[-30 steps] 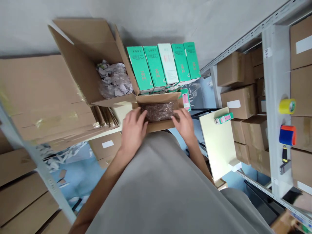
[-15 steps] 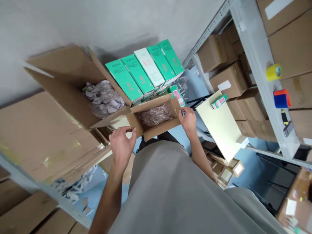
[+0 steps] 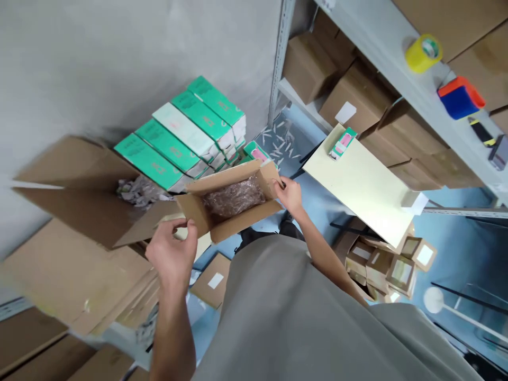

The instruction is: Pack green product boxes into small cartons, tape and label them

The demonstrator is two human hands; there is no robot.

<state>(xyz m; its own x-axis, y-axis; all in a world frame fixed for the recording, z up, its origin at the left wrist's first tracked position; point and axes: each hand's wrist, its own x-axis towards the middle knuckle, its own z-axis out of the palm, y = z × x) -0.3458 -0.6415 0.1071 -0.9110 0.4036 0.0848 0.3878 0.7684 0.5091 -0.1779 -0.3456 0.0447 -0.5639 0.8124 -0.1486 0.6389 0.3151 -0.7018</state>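
A small open cardboard box [image 3: 246, 222] is held up in front of me between both hands. Clear bubble wrap [image 3: 235, 198] lies inside it; whatever it covers cannot be made out. My left hand [image 3: 174, 246] pinches the flap at the box's left end with thumb and fingers. At the opposite end, my right hand [image 3: 289, 194] is closed on the right flap. Just beyond the left side stands a larger open cardboard box [image 3: 85, 206] with crumpled paper and plastic [image 3: 143, 191] in it. Green and white cartons [image 3: 159, 159] are stacked behind the small box.
To the right, a pale board [image 3: 357, 185] carries a small green box [image 3: 343, 143]. A metal shelf [image 3: 381, 47] holds yellow tape [image 3: 423, 53], a blue and orange item [image 3: 460, 98] and a cutter [image 3: 481, 131]. Several small parcels [image 3: 381, 264] lie below. Flat cardboard [image 3: 75, 275] is at left.
My view has turned towards the right, so the shelf and board show more fully. The small box, still in both hands, now appears further left and slightly lower.
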